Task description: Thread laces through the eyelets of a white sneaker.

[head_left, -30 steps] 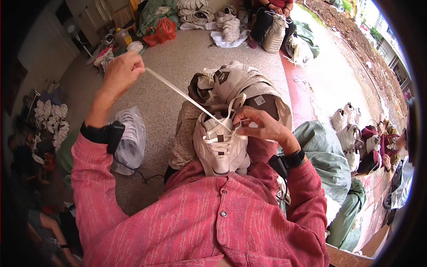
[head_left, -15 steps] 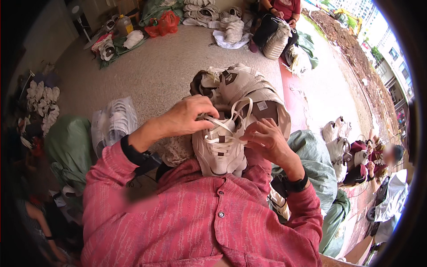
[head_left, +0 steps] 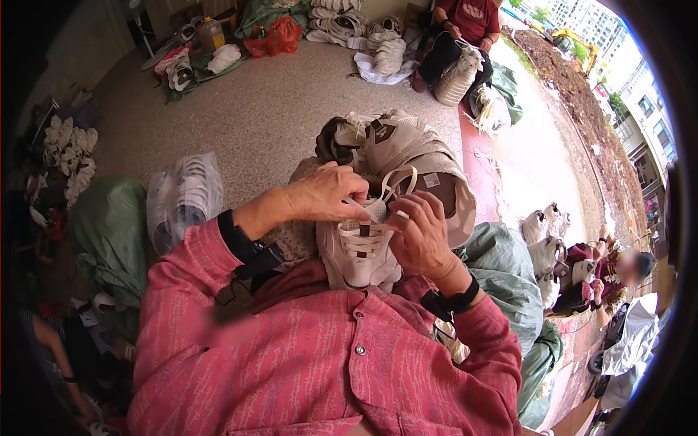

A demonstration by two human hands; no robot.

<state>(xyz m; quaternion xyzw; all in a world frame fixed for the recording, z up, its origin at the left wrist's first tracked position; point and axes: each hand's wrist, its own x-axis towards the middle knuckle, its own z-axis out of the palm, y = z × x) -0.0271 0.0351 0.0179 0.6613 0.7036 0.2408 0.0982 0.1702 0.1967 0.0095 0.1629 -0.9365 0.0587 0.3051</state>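
Note:
A cream sneaker upper (head_left: 347, 267) lies in my lap with its toe toward me. Its flat cream shoelace (head_left: 366, 241) crosses the front in several rows, and a loose loop stands up past the tongue. My left hand (head_left: 327, 195) pinches the lace at the left of the opening. On the right side, my right hand (head_left: 424, 234) has its fingers closed on the lace near the upper eyelets. Just beyond both hands rests a pile of beige and brown shoe uppers (head_left: 411, 147). My fingers partly hide the eyelets.
Green sacks (head_left: 109, 236) stand to my left, beside a clear bag of shoe uppers (head_left: 185, 192). A grey-green sack (head_left: 505, 272) sits at my right. Ahead, a co-worker (head_left: 469, 29) handles a white shoe stack. Another person (head_left: 603, 272) sits at far right.
My left hand has moved right, closer to the lace rows. My right hand has drawn in toward the shoe's middle, so both hands are nearer together.

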